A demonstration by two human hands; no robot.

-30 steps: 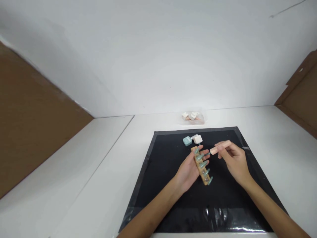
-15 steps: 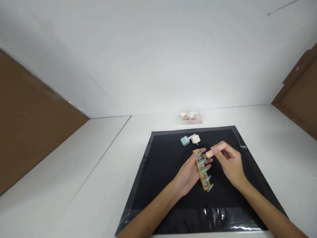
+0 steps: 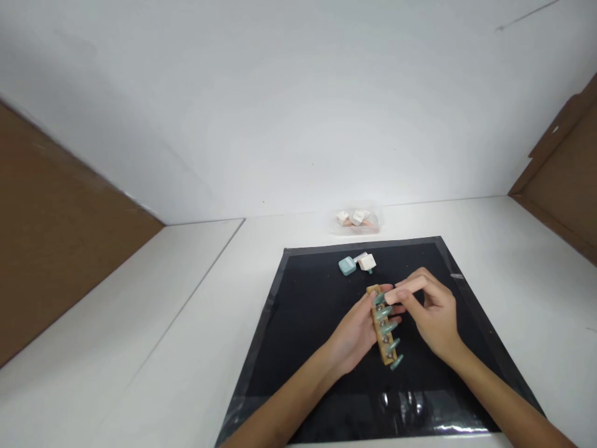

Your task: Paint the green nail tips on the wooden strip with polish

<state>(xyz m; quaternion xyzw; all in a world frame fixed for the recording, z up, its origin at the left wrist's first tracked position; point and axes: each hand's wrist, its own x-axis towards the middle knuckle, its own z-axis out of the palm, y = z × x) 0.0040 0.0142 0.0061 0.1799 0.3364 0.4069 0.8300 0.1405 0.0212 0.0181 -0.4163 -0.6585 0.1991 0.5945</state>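
My left hand (image 3: 352,339) is closed around a wooden nail display stand (image 3: 383,336), held tilted above the black mat. Several green false nails (image 3: 388,328) stick out from the stand toward the right. Between the thumb and fingers of my right hand (image 3: 431,311) is a pale pink nail polish brush handle (image 3: 407,290). Its lower end is at the topmost green nail (image 3: 379,299); the bristles are hidden or too small to make out. Beyond the hands lie a teal nail polish bottle (image 3: 347,266) and a white block (image 3: 367,262) with a bit of green below it.
A black mat (image 3: 308,298) with taped edges covers part of the white table (image 3: 186,348). Behind it stands a clear plastic tray (image 3: 357,229) holding white blocks and pinkish pieces. Brown cardboard panels (image 3: 60,236) flank both sides, and a white wall rises at the back.
The brush handle's tip has come down onto the topmost nail, with the right hand shifting slightly. My left hand has moved the stand a little down and to the right.
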